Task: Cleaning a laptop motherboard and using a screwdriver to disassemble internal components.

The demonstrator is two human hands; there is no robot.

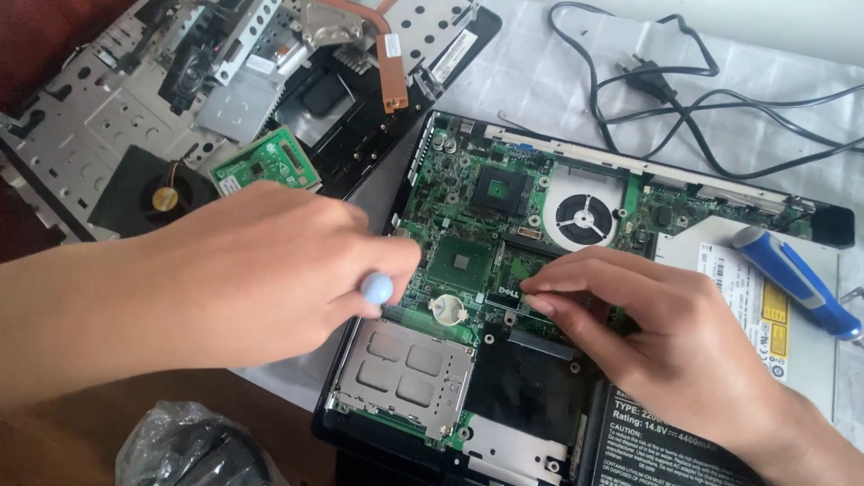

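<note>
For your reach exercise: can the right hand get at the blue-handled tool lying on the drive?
Probably yes: the blue-handled tool lies uncovered on the silver drive, just beyond the right hand, with nothing between.

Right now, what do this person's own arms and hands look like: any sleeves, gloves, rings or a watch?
Both are bare. The left hand and its forearm show no sleeve, glove, ring or watch. The right hand is likewise ungloved and ringless, with a bare wrist and short, unpainted fingernails. No bracelets, cables or markings show on either arm as far as the picture reaches.
</note>
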